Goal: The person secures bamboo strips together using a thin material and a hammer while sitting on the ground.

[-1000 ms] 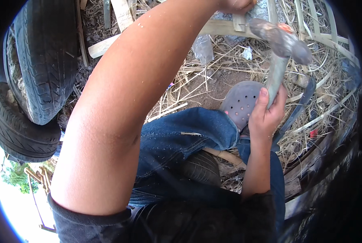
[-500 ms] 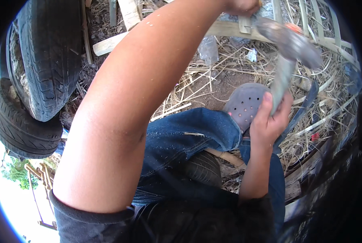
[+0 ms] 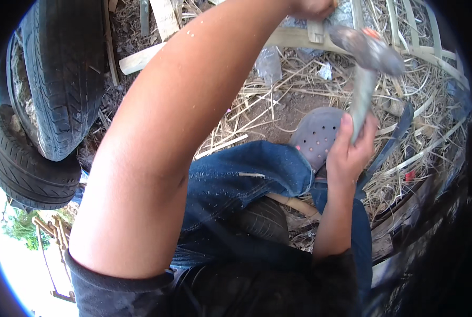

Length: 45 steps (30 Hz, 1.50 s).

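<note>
My right hand (image 3: 352, 150) is closed around the pale wrapped handle of a hammer (image 3: 363, 100). The metal hammer head (image 3: 370, 50), slightly blurred, is raised in front of the bamboo strips. At the upper edge my left hand (image 3: 314, 7) is partly cut off, with its fingers curled together beside the bamboo strips. What it pinches is too small to make out. Below that hand runs a curved bamboo strip (image 3: 294, 38), crossed by a short upright bamboo piece (image 3: 315, 31).
Worn tyres (image 3: 61, 79) stand at the left. Bamboo shavings (image 3: 262, 98) litter the dirt around a grey clog (image 3: 316, 134) on my foot. A dark flat strip (image 3: 391, 145) slants at the right. A crumpled clear plastic bag (image 3: 269, 64) lies near the curved strip.
The hammer has shifted slightly left and up, and its head is tilted a little differently. My left hand stays almost in place at the upper edge.
</note>
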{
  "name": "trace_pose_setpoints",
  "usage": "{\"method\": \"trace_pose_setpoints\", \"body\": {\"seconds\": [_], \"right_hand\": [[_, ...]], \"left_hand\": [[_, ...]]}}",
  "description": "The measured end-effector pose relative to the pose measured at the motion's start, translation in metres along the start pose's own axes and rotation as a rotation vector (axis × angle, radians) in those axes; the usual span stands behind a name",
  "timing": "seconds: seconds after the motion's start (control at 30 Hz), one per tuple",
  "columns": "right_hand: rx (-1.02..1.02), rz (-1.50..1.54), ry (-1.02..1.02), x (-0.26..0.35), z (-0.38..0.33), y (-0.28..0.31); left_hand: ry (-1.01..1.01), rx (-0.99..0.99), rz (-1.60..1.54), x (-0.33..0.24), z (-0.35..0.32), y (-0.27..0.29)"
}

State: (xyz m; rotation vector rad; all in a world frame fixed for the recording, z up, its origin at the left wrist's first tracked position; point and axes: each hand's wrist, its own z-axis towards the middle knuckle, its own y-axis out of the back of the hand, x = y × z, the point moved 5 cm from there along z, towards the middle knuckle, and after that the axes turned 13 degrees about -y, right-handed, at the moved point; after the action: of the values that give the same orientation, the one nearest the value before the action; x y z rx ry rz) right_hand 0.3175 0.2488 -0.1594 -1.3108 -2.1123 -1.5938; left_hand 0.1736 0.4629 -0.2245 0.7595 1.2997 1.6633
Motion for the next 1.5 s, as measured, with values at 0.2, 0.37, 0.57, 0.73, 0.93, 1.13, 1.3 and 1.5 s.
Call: {"method": "trace_pose_setpoints", "body": {"seconds": [0.2,0.37,0.57,0.73,0.93,1.13,1.3,1.5], "right_hand": [[-0.008,-0.084,0.058,0.002,0.005,0.000],[-0.074,0.086,0.127,-0.017,-0.007,0.003],[0.025,0.201,-0.108,-0.032,-0.004,0.000],[0.150,0.463,-0.254,-0.009,0.016,-0.018],[0.097,0.545,-0.228,0.029,0.065,-0.028],[0.075,0.483,-0.089,0.025,0.092,-0.046],[0.058,0.414,-0.059,0.030,0.097,-0.049],[-0.010,0.362,-0.096,0.019,0.100,-0.055]], "left_hand": [[-0.058,-0.063,0.004,0.000,-0.003,0.003],[-0.023,-0.017,-0.024,0.001,-0.004,-0.003],[0.012,0.024,-0.023,-0.002,-0.002,-0.008],[0.045,-0.046,-0.048,0.005,-0.012,-0.001],[0.019,0.001,-0.052,-0.005,-0.001,-0.004],[0.068,-0.044,-0.121,-0.002,-0.004,0.004],[0.062,-0.038,-0.095,-0.001,-0.006,0.003],[0.067,-0.016,-0.087,-0.002,-0.005,0.000]]}}
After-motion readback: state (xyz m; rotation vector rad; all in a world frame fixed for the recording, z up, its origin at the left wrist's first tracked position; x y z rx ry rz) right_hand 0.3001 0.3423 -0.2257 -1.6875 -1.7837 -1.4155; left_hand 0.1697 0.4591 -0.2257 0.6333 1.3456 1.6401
